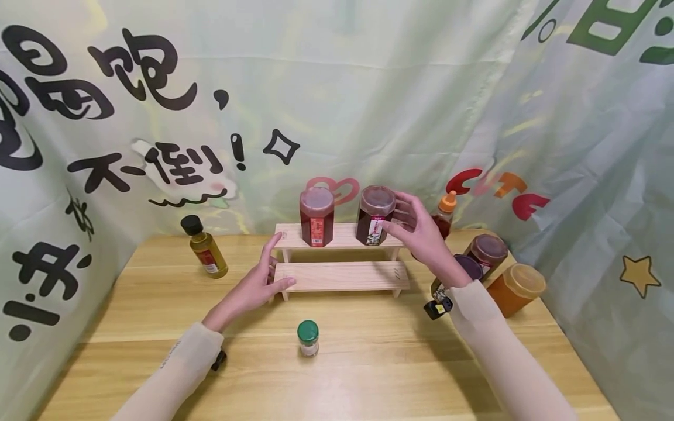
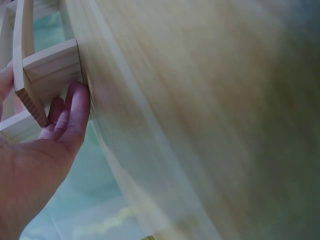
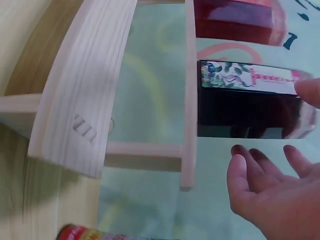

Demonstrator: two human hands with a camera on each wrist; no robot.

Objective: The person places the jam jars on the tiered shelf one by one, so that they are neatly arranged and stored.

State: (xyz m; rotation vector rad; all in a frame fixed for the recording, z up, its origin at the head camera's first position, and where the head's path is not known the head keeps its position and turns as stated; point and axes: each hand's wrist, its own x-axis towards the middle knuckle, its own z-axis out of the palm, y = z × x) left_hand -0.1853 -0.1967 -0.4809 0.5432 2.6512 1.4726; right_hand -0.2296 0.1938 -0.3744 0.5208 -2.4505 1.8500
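A two-tier wooden rack [image 1: 342, 276] stands on the table, and my left hand [image 1: 251, 289] holds its left end. The left thumb lies on the lower board; in the left wrist view the fingers [image 2: 75, 115] curl round the board's other side. On the upper board stand a red hexagonal jar [image 1: 317, 213] and a dark hexagonal jar [image 1: 375, 210] with a flowered label. My right hand [image 1: 421, 234] is at the dark jar's right side. Its thumb overlaps the label, while several fingers [image 3: 239, 175] are spread with a gap to the jar; whether the thumb touches is unclear.
A small green-capped shaker [image 1: 308, 336] stands in front of the rack. An oil bottle [image 1: 205, 248] is at the left. At the right are an orange-capped bottle [image 1: 444, 213], a reddish jar [image 1: 487, 251], an amber jar [image 1: 516, 289] and a dark-lidded jar [image 1: 468, 268] partly behind my arm.
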